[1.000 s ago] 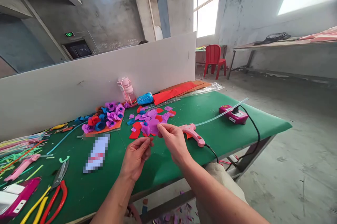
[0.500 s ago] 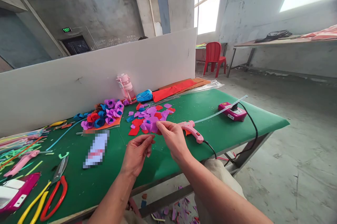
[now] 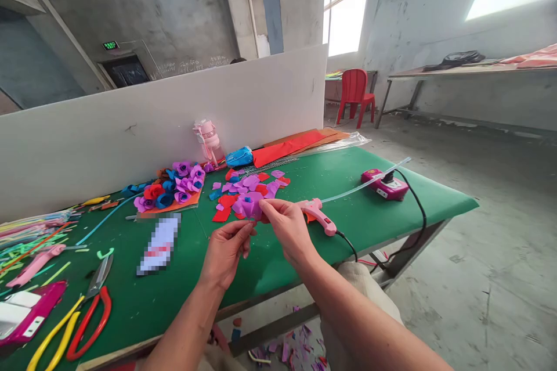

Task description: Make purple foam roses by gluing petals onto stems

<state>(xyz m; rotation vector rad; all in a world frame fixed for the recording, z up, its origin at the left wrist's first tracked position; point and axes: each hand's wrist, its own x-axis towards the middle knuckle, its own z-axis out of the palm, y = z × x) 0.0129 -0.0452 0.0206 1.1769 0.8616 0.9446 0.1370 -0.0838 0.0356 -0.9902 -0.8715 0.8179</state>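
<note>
Between my hands is a purple paper flower (image 3: 248, 206) with a small blue centre. My left hand (image 3: 230, 249) pinches it from below, where a thin stem seems to run; the fingertips cover most of that spot. My right hand (image 3: 285, 226) holds a petal on the flower's right side between thumb and forefinger. Just behind the flower lies a pile of loose purple, red and blue petals (image 3: 250, 182). A pink glue gun (image 3: 319, 217) rests right of my right hand, with a clear glue stick out of its back.
Finished paper flowers (image 3: 174, 188) lie at the back left. Red-and-yellow-handled scissors (image 3: 93, 307), another pink glue gun (image 3: 39, 263) and coloured sticks (image 3: 35, 231) are at the left. A magenta power strip (image 3: 385, 185) with a black cable sits right; a pink bottle (image 3: 209, 141) stands behind.
The purple petal at my right fingers now lies closer around the flower, and the blue centre shows more. My hands stay together in nearly the same place; the view shifts slightly.
</note>
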